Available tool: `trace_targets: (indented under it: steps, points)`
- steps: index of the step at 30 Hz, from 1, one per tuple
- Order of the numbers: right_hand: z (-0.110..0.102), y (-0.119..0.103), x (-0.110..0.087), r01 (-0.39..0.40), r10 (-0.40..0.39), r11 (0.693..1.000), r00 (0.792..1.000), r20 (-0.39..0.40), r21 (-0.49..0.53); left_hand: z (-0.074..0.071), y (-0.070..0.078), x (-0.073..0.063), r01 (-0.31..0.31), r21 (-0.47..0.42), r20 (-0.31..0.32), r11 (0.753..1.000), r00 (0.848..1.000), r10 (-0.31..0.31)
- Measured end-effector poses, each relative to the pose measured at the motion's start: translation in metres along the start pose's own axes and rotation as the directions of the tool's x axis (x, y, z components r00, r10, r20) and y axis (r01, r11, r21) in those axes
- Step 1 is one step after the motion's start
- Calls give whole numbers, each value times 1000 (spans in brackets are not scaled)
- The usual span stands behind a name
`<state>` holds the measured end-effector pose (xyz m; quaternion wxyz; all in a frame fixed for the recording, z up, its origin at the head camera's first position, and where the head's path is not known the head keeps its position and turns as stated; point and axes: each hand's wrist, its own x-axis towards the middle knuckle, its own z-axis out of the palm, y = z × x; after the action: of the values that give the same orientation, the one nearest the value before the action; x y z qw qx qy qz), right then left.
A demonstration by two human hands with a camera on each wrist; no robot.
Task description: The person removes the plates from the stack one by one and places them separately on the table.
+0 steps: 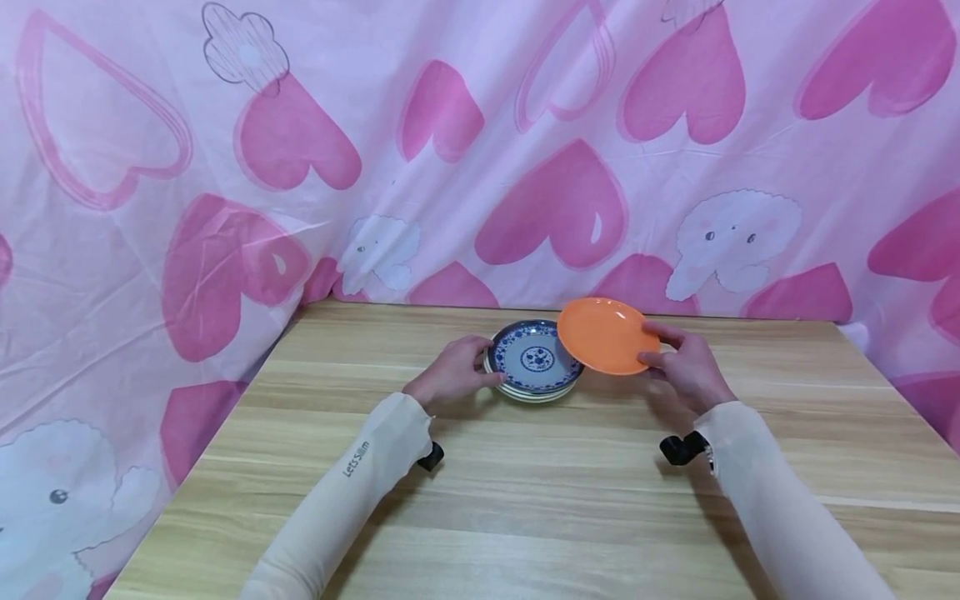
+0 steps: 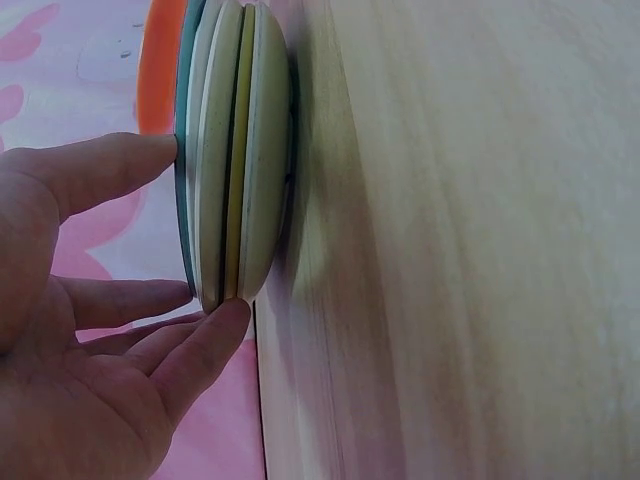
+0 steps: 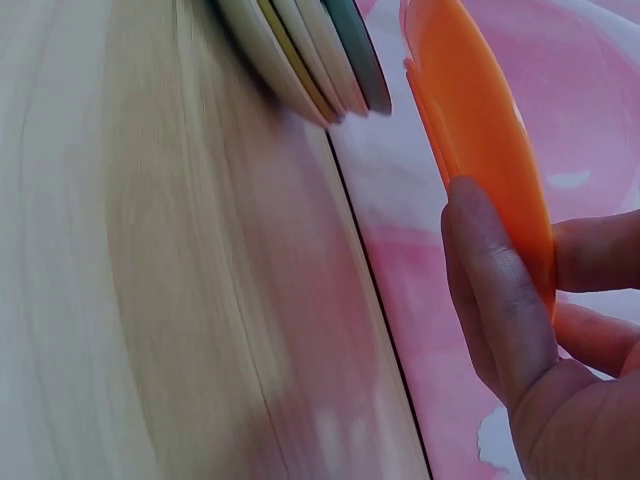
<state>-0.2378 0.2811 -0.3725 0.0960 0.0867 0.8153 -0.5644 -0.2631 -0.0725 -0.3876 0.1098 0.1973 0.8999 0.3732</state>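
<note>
An orange plate (image 1: 606,335) is held at its right rim by my right hand (image 1: 688,368), thumb on one face and fingers on the other. It hangs tilted beside the stack, and the right wrist view shows a gap between the orange plate (image 3: 490,130) and the stack (image 3: 300,60). On the table sits a stack of plates (image 1: 536,358), topped by a blue-and-white patterned one. My left hand (image 1: 459,371) holds the left rim of this stack. Seen from the left wrist, its fingertips (image 2: 236,312) touch the edges of the layered plates (image 2: 235,160).
The wooden table (image 1: 525,508) stretches in front of and on both sides of the plates. A pink-and-white cloth (image 1: 435,192) with hearts hangs close behind its back edge. Black wrist mounts (image 1: 682,450) stick out from both sleeves.
</note>
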Motion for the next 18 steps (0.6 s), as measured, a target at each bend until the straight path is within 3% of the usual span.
trace_targets:
  steps: [7,18]
  points:
    - [-17,13,-3,28,-29,1000,999,-15,-12,1,1,-1,15,-7,1,1000,1000,-15]
    - [-34,26,-8,-13,6,994,998,-65,-107,1,1,-2,15,-20,-4,1000,1000,-15]
